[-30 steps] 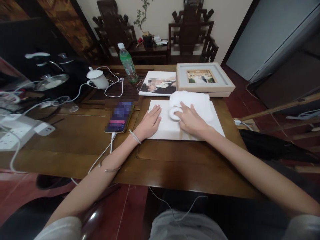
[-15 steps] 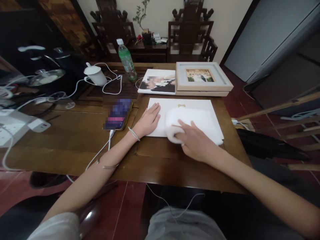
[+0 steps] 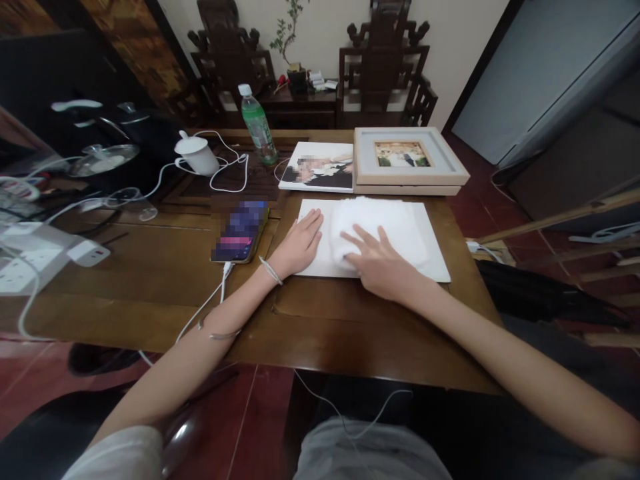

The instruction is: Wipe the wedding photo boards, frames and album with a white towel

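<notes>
A flat white rectangular panel [image 3: 320, 268] lies on the wooden table in front of me. My left hand [image 3: 299, 245] rests flat on its left end, fingers stretched out and slightly apart. Over the panel's middle and right part spreads a fluffy white cloth [image 3: 373, 217], hiding much of its surface. My right hand [image 3: 383, 267] presses on the cloth's near side and keeps hold of it, with some fingers spread on top; the thumb side is partly sunk in the cloth.
Behind the panel lie a photo print panel [image 3: 320, 167] and a framed picture [image 3: 410, 157]. To the left are a phone [image 3: 240, 233] on a charging cable, a green-labelled bottle [image 3: 259, 127], a lidded white cup [image 3: 197, 155], a glass pot [image 3: 105, 160] and a power strip [image 3: 35, 260].
My right hand has pushed the cloth away from me and slightly left, covering the gold bow-shaped mark on the panel. My left hand stays in place on the panel.
</notes>
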The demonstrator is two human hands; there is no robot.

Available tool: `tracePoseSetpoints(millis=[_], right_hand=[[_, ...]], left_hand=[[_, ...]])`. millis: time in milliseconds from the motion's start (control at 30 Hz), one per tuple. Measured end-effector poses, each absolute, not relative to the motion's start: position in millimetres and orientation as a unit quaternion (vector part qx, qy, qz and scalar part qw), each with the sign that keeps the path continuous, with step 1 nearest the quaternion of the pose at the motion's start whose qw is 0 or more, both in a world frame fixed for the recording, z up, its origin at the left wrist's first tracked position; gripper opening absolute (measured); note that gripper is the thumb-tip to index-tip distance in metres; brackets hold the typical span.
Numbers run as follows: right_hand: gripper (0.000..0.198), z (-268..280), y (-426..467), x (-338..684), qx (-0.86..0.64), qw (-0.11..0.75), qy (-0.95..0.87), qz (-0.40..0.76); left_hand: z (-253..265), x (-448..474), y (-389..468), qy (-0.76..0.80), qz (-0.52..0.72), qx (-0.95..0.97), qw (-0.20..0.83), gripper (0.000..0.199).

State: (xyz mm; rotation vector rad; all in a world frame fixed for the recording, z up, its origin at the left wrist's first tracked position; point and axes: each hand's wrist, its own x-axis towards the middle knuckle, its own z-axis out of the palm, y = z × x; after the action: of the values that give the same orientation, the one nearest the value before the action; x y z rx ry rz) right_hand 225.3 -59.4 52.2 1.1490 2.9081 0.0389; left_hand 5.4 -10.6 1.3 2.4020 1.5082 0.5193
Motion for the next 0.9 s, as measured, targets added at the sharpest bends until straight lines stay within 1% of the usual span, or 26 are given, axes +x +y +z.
tracePoseSetpoints(millis=[200,300,400,567,667,767,900], right_hand=[[0.043,58,-131,232,0.327,0.0,0.945,-0.026],[0.047,66,-129,233,0.323,0.012,0.944,-0.069],[0.051,71,-98,230,0.343,0.012,0.935,-0.088],[0.051,66,-26,216,0.4,-0.014,0.915,-0.048],[0.052,59,-5,206,0.413,-0.03,0.91,-0.008],[0.052,53,-13,200,0.408,-0.013,0.913,0.02],[0.048,52,-61,204,0.359,0.015,0.933,0.017]], left_hand=[[1,6,-10,0.519,0.179,0.826,0.125,0.055],[0,5,-9,0.518,0.179,0.827,0.124,0.054],[0,5,-9,0.518,0.177,0.828,0.124,0.054],[-2,4,-9,0.511,0.193,0.828,0.128,0.052],[-3,3,-9,0.506,0.205,0.828,0.13,0.051],[-4,2,-8,0.502,0.205,0.83,0.129,0.052],[-5,2,-7,0.501,0.198,0.833,0.129,0.053]])
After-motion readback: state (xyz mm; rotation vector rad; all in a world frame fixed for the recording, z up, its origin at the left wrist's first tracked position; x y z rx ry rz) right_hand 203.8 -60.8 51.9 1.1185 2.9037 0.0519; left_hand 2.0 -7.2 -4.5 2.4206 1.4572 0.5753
